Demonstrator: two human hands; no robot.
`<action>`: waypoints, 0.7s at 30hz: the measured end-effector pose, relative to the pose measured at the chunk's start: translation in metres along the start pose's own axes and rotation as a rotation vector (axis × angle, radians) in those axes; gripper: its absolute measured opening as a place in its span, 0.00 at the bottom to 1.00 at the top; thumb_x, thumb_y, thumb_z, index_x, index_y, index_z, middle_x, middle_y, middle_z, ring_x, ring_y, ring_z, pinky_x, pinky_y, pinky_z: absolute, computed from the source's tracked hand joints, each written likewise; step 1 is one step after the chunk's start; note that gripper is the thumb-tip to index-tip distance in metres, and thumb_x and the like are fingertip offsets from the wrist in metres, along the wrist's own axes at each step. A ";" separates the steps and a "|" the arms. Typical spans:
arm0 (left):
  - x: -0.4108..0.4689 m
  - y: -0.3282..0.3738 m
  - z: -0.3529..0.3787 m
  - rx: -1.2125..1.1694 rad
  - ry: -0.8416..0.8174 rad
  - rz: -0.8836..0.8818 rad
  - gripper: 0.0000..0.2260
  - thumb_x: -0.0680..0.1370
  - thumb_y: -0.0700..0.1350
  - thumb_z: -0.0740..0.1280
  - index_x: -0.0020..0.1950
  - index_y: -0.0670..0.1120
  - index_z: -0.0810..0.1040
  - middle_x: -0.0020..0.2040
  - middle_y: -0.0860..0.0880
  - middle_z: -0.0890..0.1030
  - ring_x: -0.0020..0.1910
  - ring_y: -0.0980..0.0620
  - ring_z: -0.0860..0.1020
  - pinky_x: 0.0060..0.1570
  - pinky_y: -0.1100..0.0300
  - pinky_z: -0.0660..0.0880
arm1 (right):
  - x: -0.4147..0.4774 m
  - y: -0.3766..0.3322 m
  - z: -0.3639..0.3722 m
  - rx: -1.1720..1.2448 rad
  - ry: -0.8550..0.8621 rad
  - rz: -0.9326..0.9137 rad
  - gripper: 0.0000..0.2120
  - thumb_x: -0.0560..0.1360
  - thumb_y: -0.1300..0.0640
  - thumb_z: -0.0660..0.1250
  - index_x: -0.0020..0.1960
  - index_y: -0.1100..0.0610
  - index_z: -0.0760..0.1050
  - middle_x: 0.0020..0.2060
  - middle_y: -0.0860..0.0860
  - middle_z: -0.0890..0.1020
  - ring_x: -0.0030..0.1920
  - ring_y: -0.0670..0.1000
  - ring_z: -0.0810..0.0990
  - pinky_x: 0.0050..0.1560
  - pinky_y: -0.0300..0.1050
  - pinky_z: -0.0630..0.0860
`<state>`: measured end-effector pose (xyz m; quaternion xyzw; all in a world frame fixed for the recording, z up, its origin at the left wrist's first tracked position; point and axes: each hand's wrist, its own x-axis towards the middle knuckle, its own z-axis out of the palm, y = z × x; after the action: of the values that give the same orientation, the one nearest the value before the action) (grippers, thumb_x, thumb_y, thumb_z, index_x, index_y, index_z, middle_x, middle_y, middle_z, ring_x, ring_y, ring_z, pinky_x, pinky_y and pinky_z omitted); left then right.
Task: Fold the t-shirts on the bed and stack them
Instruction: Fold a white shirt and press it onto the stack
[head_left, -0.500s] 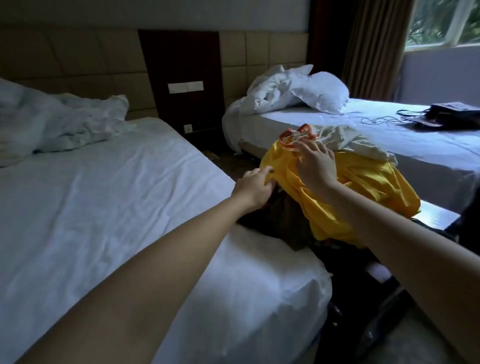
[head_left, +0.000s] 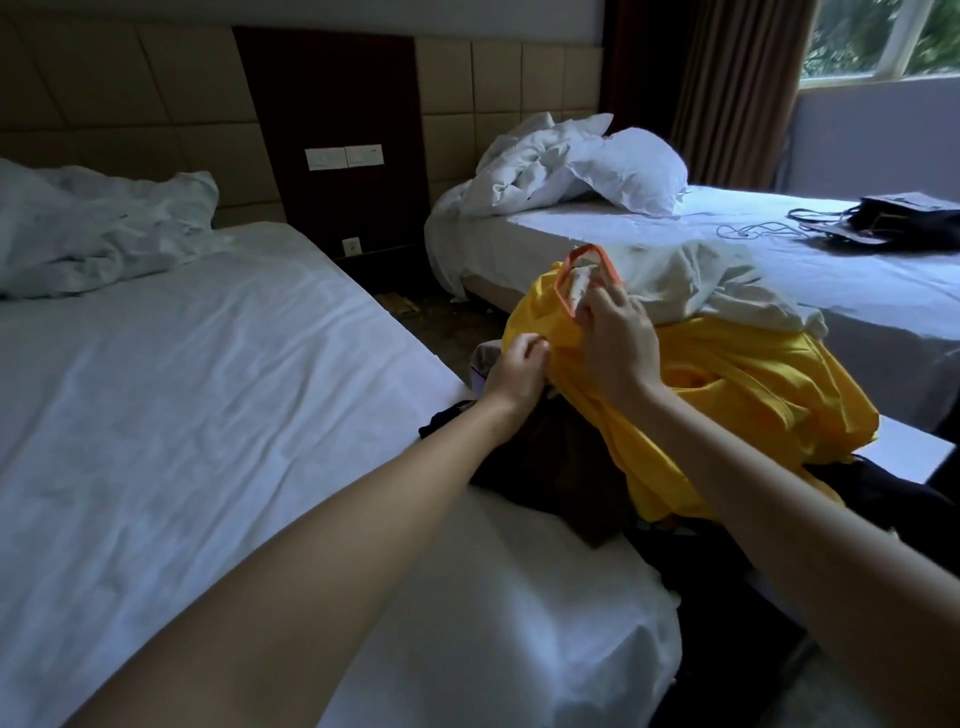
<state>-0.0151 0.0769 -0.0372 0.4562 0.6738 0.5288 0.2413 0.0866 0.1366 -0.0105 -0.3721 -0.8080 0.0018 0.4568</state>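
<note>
A yellow t-shirt (head_left: 737, 395) with an orange collar (head_left: 587, 260) lies bunched on a pile of clothes between the two beds. My left hand (head_left: 519, 371) pinches the yellow fabric at its left edge. Just below the orange collar, my right hand (head_left: 618, 343) grips the shirt. A pale grey-white garment (head_left: 696, 280) sits behind the yellow one. Dark clothes (head_left: 545, 467) lie under it, partly hidden by my arms. The near bed (head_left: 182, 389) with its white sheet stretches to the left.
A crumpled white duvet (head_left: 93, 234) lies at the head of the near bed. The far bed (head_left: 857, 291) holds a duvet and pillow (head_left: 597, 166), a dark bag (head_left: 904, 218) and a cable (head_left: 753, 228). A narrow floor gap (head_left: 431, 317) separates the beds.
My right hand has shifted up toward the orange collar, which now stands more upright. My left hand keeps its pinch on the yellow fabric's left edge.
</note>
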 end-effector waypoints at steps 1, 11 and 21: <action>-0.001 0.007 -0.004 -0.216 0.009 -0.099 0.15 0.82 0.53 0.54 0.56 0.45 0.75 0.48 0.46 0.79 0.48 0.48 0.77 0.45 0.57 0.75 | -0.010 -0.008 -0.001 0.043 0.020 -0.083 0.07 0.76 0.65 0.62 0.53 0.65 0.76 0.52 0.60 0.79 0.52 0.61 0.77 0.48 0.49 0.72; -0.048 0.027 -0.060 -0.539 -0.089 -0.318 0.09 0.82 0.38 0.57 0.45 0.43 0.75 0.37 0.47 0.78 0.36 0.54 0.77 0.39 0.63 0.76 | -0.081 -0.072 -0.021 0.510 -0.268 -0.349 0.09 0.74 0.65 0.65 0.51 0.62 0.80 0.47 0.56 0.82 0.46 0.53 0.81 0.49 0.46 0.78; -0.160 0.005 -0.207 -0.333 0.241 -0.230 0.11 0.81 0.36 0.57 0.47 0.46 0.77 0.36 0.50 0.80 0.31 0.55 0.77 0.26 0.66 0.74 | -0.103 -0.174 -0.042 0.665 -0.236 -0.219 0.13 0.73 0.62 0.60 0.53 0.56 0.79 0.49 0.44 0.78 0.36 0.43 0.73 0.39 0.37 0.69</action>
<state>-0.1059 -0.1641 0.0096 0.2639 0.6487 0.6523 0.2899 0.0448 -0.0655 -0.0019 -0.1117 -0.8455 0.2583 0.4538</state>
